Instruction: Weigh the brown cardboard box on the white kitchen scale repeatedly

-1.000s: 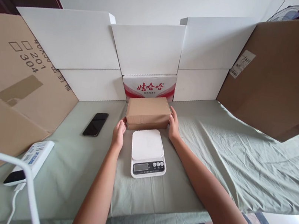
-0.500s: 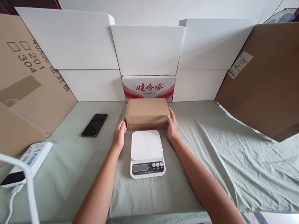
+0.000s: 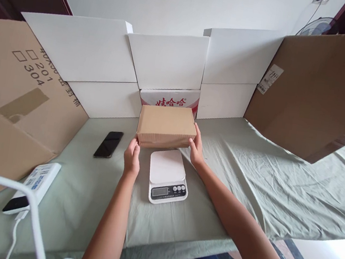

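Note:
A brown cardboard box (image 3: 167, 122) is held level between my two hands, just behind the kitchen scale. My left hand (image 3: 132, 157) grips its near left corner, thumb on the front and fingers partly hidden beneath. On the right end, my right hand (image 3: 196, 145) is closed round the side with the thumb at the front corner. The white kitchen scale (image 3: 167, 167) lies right in front of the box, between my forearms, its weighing plate bare and its display blank.
A black phone (image 3: 108, 144) lies to the left on the green cloth (image 3: 83, 203). Nearer, a white power bank (image 3: 34, 186) has a cable plugged in, and a white curved bar (image 3: 31, 197) crosses the front left. White boxes (image 3: 83, 49) and large cartons (image 3: 314, 94) enclose the back and sides.
The box has risen a little in my hands and shifted slightly left; it now covers more of the red-lettered carton behind. The view has tilted slightly.

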A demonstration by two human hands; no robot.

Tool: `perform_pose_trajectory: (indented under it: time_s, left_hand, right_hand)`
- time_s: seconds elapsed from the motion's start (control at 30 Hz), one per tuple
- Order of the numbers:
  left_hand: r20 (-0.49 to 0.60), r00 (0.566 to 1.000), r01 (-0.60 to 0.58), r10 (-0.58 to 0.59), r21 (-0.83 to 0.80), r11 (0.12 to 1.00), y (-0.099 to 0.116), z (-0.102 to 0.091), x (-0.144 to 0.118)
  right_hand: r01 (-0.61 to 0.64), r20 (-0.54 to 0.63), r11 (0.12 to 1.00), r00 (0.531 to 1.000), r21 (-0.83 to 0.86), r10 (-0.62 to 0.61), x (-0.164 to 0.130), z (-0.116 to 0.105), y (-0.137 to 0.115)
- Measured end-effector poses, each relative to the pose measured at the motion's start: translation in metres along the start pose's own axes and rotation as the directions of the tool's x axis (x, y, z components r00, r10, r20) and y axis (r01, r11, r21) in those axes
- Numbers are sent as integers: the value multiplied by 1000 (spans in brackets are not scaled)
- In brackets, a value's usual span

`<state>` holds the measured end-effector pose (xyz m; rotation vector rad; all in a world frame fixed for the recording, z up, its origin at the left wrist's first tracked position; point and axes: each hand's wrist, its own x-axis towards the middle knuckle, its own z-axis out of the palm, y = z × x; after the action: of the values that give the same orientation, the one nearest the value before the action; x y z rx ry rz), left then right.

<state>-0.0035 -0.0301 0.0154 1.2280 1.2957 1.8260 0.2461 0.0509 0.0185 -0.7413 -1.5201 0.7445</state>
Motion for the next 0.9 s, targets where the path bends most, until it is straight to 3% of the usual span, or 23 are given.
perform_pose_trajectory:
  time_s: [0.1, 0.23, 0.4, 0.6, 0.9]
  left_hand:
    - [-16, 995, -101, 101, 32, 994, 9, -4, -24]
    - [-8, 998, -66, 66, 28, 997, 13, -12, -64]
    - [20, 1000, 2, -3, 36, 999, 12, -24, -102]
    - [-55, 996, 72, -70, 34, 997, 9, -25, -106]
    - [-95, 992, 85, -81, 37, 996, 5, -29, -112]
  right_hand:
    - [34, 15, 997, 999, -67, -33, -21, -9, -12]
    - [78, 15, 991, 997, -105, -77, -54, -24, -25]
    - [25, 34, 992, 999, -121, -21, -77, -32, -35]
    - [-5, 69, 991, 997, -137, 15, -77, -30, -41]
    - [-7, 79, 994, 997, -111, 16, -77, -31, -42]
